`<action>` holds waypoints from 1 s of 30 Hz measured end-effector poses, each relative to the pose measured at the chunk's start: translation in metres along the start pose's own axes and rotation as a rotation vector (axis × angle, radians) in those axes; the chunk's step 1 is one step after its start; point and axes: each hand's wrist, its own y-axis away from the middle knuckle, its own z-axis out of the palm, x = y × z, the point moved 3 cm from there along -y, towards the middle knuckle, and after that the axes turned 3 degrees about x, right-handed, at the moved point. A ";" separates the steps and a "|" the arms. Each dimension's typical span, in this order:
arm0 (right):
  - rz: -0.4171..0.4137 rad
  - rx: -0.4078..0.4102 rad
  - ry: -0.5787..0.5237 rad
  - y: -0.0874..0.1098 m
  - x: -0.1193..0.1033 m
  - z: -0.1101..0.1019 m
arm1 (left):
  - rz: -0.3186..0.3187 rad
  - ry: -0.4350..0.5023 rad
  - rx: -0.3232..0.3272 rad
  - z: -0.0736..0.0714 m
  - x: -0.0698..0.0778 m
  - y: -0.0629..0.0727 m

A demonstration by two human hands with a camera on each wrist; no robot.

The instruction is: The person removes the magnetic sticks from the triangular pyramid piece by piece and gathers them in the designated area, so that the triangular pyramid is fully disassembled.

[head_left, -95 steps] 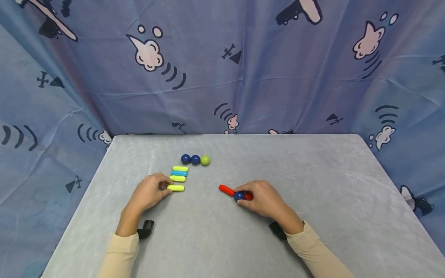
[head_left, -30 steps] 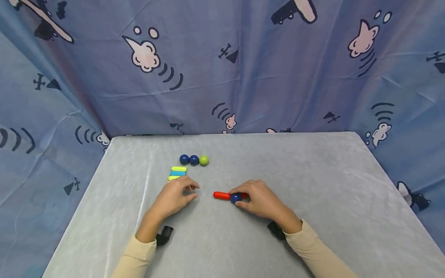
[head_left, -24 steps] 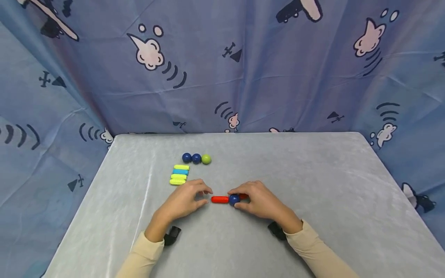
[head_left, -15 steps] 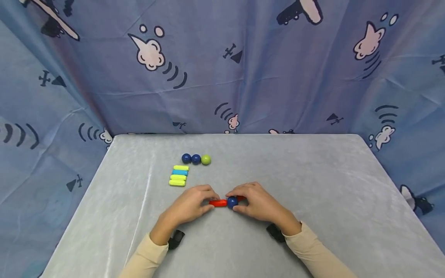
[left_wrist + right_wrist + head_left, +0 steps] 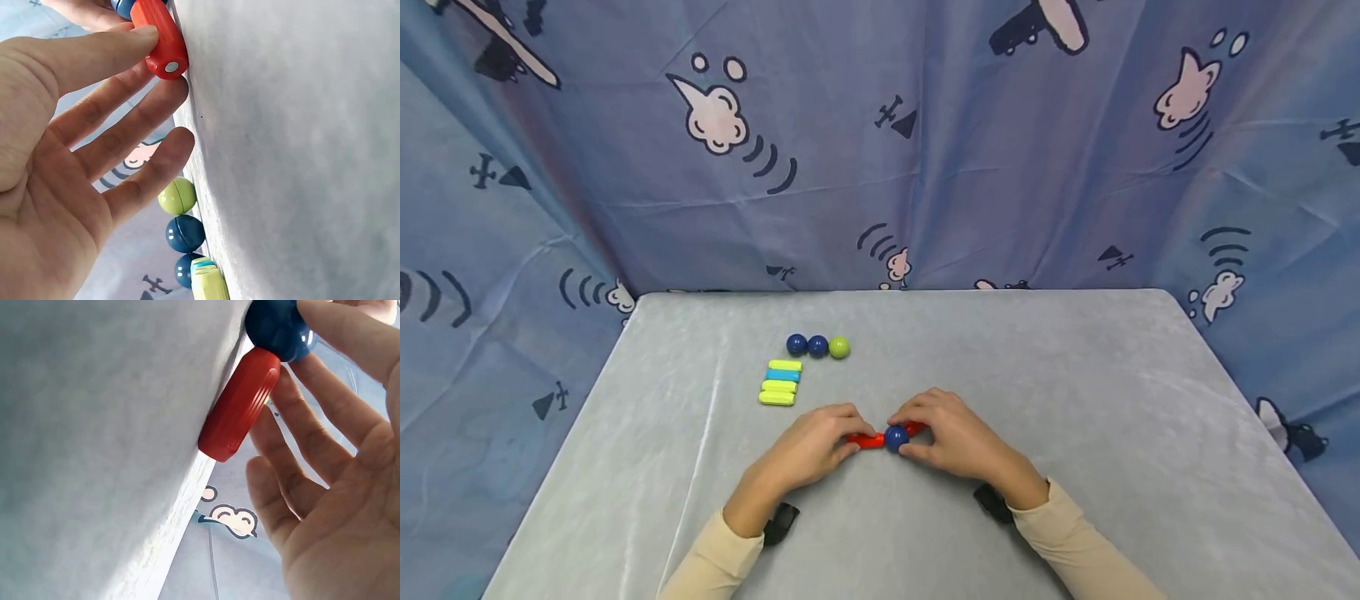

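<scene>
In the head view, my left hand (image 5: 812, 446) pinches the near-left red magnetic rod (image 5: 871, 442) by its outer end. The left wrist view shows the thumb on this rod (image 5: 164, 40), whose end carries a silver disc. My right hand (image 5: 958, 437) holds a dark blue ball (image 5: 897, 438) between thumb and fingertips. A second red magnetic rod (image 5: 240, 406) extends from the ball under the right palm, with the fingers behind it in the right wrist view. Both rods meet the ball, forming a slightly bent chain low over the table.
Up and left, yellow-green rods (image 5: 777, 399) and a blue rod (image 5: 782, 376) lie stacked in a row. Behind them two dark blue balls (image 5: 797, 344) and a green ball (image 5: 839, 347) touch in a line. A patterned curtain (image 5: 820, 233) hangs behind the grey table (image 5: 1075, 375).
My left hand has left a yellow-green rod beside the others, moved right and gripped the left red rod. My right hand has shifted slightly left with the ball; the rod chain has turned.
</scene>
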 end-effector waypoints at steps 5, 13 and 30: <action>0.006 -0.008 0.009 0.000 -0.001 0.000 | -0.005 0.012 0.004 0.000 0.000 -0.001; 0.016 -0.019 0.010 -0.002 -0.001 -0.002 | 0.003 0.029 -0.017 -0.005 -0.001 -0.004; -0.030 -0.042 0.016 0.001 -0.003 -0.003 | 0.048 -0.025 -0.004 -0.004 -0.001 -0.002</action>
